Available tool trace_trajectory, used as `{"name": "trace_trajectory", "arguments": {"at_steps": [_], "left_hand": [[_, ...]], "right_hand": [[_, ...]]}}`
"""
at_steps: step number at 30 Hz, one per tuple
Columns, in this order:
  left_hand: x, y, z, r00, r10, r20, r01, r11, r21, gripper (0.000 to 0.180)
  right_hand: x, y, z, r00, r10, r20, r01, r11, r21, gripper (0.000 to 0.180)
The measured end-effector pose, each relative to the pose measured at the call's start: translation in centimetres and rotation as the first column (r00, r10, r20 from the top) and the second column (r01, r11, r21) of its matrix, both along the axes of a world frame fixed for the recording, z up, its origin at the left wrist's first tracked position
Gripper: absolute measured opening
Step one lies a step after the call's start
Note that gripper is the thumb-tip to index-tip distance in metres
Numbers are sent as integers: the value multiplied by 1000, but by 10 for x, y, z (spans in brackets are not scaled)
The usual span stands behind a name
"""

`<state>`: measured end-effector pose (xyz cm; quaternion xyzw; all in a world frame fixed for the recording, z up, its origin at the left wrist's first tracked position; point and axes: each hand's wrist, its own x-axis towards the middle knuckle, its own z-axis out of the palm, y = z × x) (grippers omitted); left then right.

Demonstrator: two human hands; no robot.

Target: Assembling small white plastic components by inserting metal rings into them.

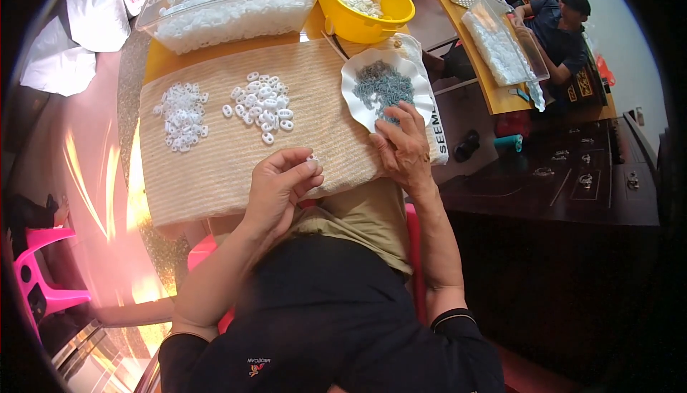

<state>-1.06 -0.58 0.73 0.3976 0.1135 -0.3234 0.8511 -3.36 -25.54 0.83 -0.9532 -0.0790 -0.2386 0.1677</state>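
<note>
My left hand [283,182] is closed over the front of the cloth, with a small white plastic piece [313,158] pinched between thumb and fingertips. My right hand [406,146] reaches over the near rim of a white wavy-edged dish [352,91]. Its fingers are apart, bent down at the small grey screws [386,84] heaped inside; whether a fingertip touches one is hidden. Left of the dish lies a pile of white oval two-holed pieces [265,103]. Farther left is a second pile of smaller white pieces [182,115].
A ribbed beige cloth [215,178] covers the table. Behind it stand a clear bin [236,25] full of white pieces and a yellow tub [368,25]. At the far right, a person [562,28] sits by another table with a clear box [501,46]. A pink stool [50,271] stands left.
</note>
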Motion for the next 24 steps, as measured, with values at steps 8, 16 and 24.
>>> {"name": "trace_trajectory", "arguments": {"at_steps": [8, 16, 24], "left_hand": [[0, 0, 0, 1000, -1, -9, 1, 1000, -6, 17], [-1, 1, 0, 1000, 7, -6, -7, 1000, -6, 17], [-1, 1, 1, 1000, 3, 9, -3, 1000, -3, 17]], "right_hand": [[1, 2, -8, 987, 76, 143, -83, 996, 44, 20], [1, 9, -11, 976, 72, 205, -80, 996, 33, 19], [1, 11, -13, 968, 72, 241, -70, 997, -15, 16]]}}
